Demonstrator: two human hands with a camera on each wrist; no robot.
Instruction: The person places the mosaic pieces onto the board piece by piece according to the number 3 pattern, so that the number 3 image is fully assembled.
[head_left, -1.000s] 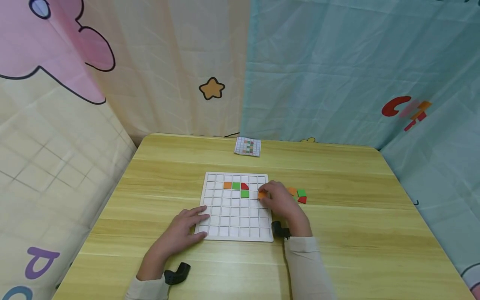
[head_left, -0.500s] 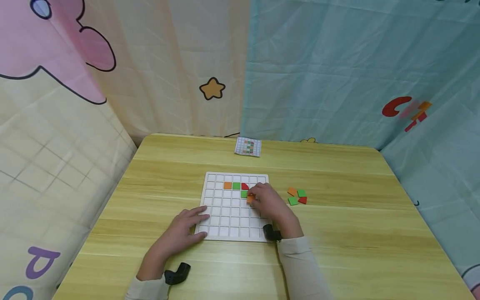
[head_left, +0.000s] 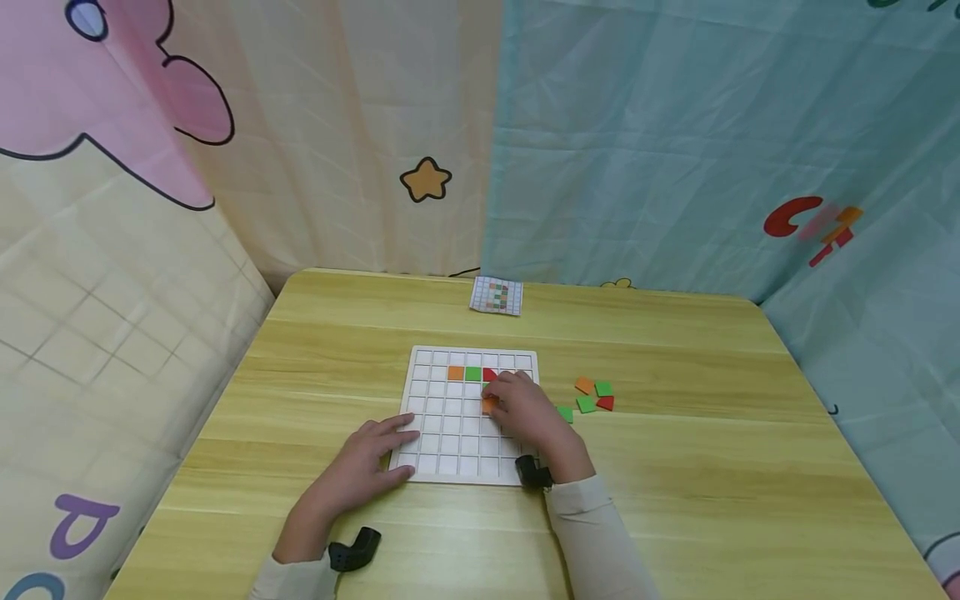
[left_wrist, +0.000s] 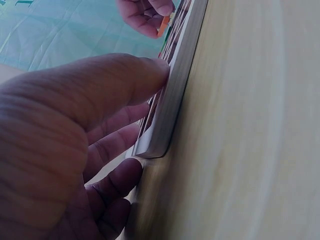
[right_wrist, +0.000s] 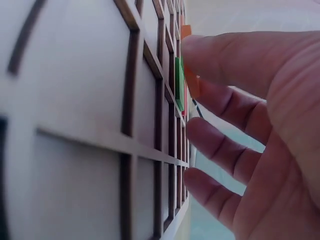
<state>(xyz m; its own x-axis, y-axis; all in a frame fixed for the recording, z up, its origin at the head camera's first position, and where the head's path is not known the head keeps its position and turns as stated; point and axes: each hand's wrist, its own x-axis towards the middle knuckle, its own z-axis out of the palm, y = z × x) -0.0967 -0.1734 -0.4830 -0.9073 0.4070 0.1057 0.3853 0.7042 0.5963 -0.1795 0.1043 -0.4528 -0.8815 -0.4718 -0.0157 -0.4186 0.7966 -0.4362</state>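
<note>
A white grid board (head_left: 450, 446) lies on the table. My left hand (head_left: 366, 457) rests at its left edge, fingers spread over the rim; the thumb (left_wrist: 145, 75) touches the edge in the left wrist view. My right hand (head_left: 525, 410) pinches an orange square tile (head_left: 488, 406) between thumb and fingers, close over the board's upper right part. In the right wrist view the orange tile (right_wrist: 193, 87) is tilted, beside a green tile (right_wrist: 179, 85) set in the grid. An orange tile (head_left: 456, 373), a green tile (head_left: 473, 374) and a red rounded tile (head_left: 490, 374) form a row.
Right of the board lie several loose tiles, among them an orange one (head_left: 584, 385), a green one (head_left: 603, 389) and a red one (head_left: 605, 403). A printed grid card (head_left: 496, 296) with a coloured pattern lies near the table's back edge. Curtains hang behind the table.
My right hand has moved left from the board's right edge, carrying the orange tile towards the placed tiles. Loose tiles it covered now show. My left hand has stayed still.
</note>
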